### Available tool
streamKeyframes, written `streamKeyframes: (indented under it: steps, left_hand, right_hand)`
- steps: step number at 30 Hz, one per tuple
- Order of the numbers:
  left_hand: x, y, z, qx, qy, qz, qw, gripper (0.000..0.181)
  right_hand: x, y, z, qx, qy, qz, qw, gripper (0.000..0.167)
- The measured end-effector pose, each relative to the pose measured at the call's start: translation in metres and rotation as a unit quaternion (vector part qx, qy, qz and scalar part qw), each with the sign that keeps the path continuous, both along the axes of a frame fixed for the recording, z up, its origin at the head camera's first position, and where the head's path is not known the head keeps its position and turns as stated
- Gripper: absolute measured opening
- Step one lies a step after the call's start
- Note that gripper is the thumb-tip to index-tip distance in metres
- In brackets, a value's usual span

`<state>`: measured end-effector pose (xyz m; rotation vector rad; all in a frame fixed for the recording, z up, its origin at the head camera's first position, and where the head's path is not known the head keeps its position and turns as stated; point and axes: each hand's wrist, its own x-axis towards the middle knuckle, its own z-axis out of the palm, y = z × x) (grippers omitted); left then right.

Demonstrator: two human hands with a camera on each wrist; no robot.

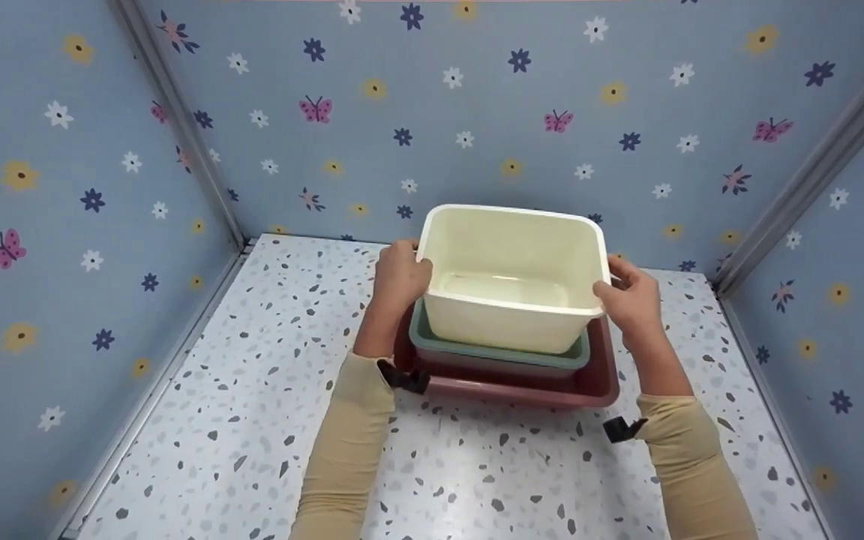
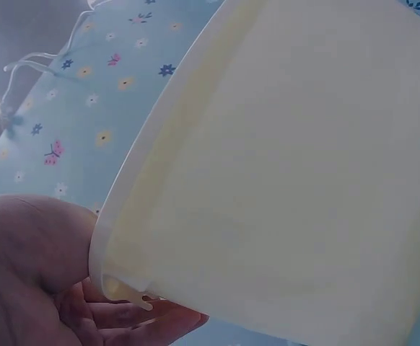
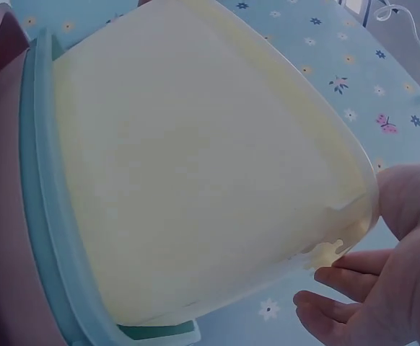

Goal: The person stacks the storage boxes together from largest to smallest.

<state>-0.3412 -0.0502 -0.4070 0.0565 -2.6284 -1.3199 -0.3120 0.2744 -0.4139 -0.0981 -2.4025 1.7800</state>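
Observation:
A cream plastic basin [image 1: 503,322] is held by its two short ends, its lower part within or just over a green basin [image 1: 499,356]. The green one sits inside a larger dark red basin [image 1: 522,394] on the table. My left hand [image 1: 400,279] grips the cream rim at the left end, thumb on top and fingers beneath, as the left wrist view shows. At the opposite end my right hand [image 1: 633,298] pinches the rim, thumb over it and fingers under or beside the outer wall [image 3: 195,158]. The cream basin's inside holds nothing visible.
The speckled white table [image 1: 252,420] extends around the basins. Blue flowered panels [image 1: 462,112] stand behind and on both sides, with grey metal posts [image 1: 184,127] at the corners. A small black device [image 1: 406,376] is strapped at each wrist.

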Motion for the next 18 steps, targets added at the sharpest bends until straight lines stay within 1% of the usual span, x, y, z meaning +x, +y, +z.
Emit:
streamKeyframes:
  steps: [3,6,9,15,18]
  left_hand:
    - [-0.001,-0.001,-0.012,-0.008,-0.007,0.004,0.9999,0.028]
    - [-0.002,0.0,-0.02,-0.019,-0.011,0.014,0.9997,0.029]
    - [-0.002,0.0,-0.027,-0.03,-0.009,0.021,0.9993,0.033]
    - [-0.005,0.002,-0.038,-0.058,0.0,0.021,0.9981,0.044]
    - [-0.006,0.003,-0.046,-0.075,-0.005,0.026,0.9968,0.037]
  right_hand:
    - [-0.001,-0.001,-0.011,-0.003,-0.006,0.007,0.9999,0.054]
    - [-0.004,-0.002,-0.018,-0.011,-0.012,0.012,0.9998,0.055]
    - [-0.007,-0.003,-0.022,-0.017,-0.019,0.013,0.9996,0.056]
    - [-0.01,-0.002,-0.033,-0.033,-0.042,0.009,0.9985,0.059]
    - [-0.01,0.0,-0.039,-0.034,-0.054,0.006,0.998,0.059]
